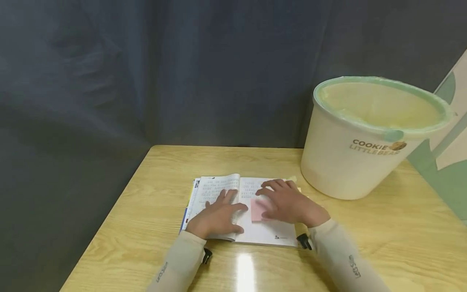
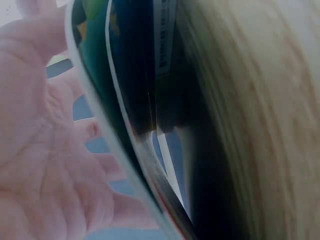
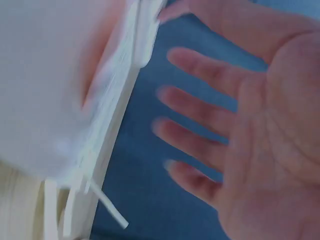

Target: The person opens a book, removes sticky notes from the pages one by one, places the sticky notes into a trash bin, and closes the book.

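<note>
An open book (image 1: 262, 235) lies on the table with printed text across its left page. My left hand (image 1: 219, 217) is over that page with its fingers spread toward the centre fold. A square pink sticky note (image 1: 257, 209) is on the right page, partly covered by my right hand (image 1: 292, 202). The right thumb overlaps the note's lower right side in the head view. In the right wrist view the fingers (image 3: 200, 107) of my right hand are loosely bent, apart from the page. The left wrist view shows my left palm (image 2: 50, 150) beside the curved page edges.
A large white bucket (image 1: 339, 162) with a pale green rim and "COOKIE" lettering stands on the wooden table (image 1: 146, 227) at the back right. A dark curtain (image 1: 233, 73) hangs behind the table. Yellowish paper edges (image 1: 302, 229) stick out at the book's right side.
</note>
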Action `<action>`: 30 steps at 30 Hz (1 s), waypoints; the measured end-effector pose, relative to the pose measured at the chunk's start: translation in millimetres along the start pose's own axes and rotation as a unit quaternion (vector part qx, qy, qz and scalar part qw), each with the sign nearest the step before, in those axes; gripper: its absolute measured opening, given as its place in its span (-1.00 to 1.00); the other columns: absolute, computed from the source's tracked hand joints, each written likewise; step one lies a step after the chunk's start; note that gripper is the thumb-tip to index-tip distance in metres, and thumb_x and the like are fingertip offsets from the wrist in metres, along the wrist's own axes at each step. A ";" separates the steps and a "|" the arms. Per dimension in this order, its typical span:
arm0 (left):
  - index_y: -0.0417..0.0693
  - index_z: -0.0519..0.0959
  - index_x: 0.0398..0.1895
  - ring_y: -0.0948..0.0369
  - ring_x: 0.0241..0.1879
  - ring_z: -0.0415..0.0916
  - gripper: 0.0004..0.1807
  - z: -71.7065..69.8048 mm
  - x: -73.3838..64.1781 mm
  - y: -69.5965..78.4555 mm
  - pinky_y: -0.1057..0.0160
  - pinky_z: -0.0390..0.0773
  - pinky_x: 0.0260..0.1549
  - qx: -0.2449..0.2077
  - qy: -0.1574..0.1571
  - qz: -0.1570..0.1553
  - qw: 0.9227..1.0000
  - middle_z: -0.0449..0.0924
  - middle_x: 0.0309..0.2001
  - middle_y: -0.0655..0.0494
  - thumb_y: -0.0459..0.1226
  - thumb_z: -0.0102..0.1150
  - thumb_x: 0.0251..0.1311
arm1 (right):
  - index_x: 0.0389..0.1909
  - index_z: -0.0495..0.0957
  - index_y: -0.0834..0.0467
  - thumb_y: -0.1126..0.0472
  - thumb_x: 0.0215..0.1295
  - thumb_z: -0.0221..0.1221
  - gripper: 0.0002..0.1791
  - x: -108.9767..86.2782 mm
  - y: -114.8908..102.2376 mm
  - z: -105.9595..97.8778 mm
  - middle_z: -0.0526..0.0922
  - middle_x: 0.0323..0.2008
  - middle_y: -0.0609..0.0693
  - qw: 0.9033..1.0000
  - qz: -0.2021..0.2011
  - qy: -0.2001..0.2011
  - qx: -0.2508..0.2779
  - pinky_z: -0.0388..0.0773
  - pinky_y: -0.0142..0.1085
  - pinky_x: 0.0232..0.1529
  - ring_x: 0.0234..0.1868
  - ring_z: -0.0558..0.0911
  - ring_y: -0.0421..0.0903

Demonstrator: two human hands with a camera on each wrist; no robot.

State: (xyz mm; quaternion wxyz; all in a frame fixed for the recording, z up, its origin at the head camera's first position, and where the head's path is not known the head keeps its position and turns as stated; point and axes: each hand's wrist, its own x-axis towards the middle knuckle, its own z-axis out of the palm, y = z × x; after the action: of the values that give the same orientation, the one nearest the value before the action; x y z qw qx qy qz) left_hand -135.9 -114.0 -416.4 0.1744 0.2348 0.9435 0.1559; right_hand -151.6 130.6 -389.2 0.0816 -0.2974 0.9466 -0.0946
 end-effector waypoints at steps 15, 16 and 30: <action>0.07 0.00 0.60 -0.16 0.60 -0.27 0.15 12.7 3.3 0.6 -0.50 0.13 0.30 0.004 -0.007 -0.033 0.999 -0.28 0.64 0.05 0.28 0.32 0.04 | 0.22 0.48 0.03 0.03 0.11 0.43 -0.36 0.0 -14.1 20.1 0.57 0.22 0.08 0.998 0.011 -0.046 -0.051 0.49 0.12 0.22 0.24 0.54 0.15; 0.01 -0.08 0.61 -0.15 0.60 -0.27 0.22 13.8 3.8 -0.2 -0.47 0.13 0.32 0.001 -0.005 -0.039 0.999 -0.32 0.64 0.05 0.29 0.32 0.02 | 0.21 0.49 0.04 0.04 0.13 0.43 -0.39 0.4 -14.1 20.6 0.57 0.21 0.08 0.998 0.016 -0.046 -0.046 0.50 0.12 0.21 0.24 0.54 0.15; -0.23 -0.21 0.59 -0.22 0.58 -0.27 0.43 19.3 4.1 -10.7 -0.21 0.15 0.45 -0.024 0.016 -0.105 0.994 -0.36 0.60 -0.26 0.39 0.33 -0.10 | -0.33 0.73 0.00 0.26 0.23 0.30 -0.91 11.0 -9.9 24.5 0.65 -0.39 -0.16 0.995 -0.071 0.067 -0.022 0.60 -0.26 -0.30 -0.37 0.61 -0.19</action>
State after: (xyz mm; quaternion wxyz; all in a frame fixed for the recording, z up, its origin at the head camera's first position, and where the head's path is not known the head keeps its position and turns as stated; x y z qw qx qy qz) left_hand -135.6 -116.9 -438.6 0.1804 0.1275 0.9615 0.1633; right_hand -149.9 113.1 -411.8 0.0040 -0.3585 0.9283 -0.0988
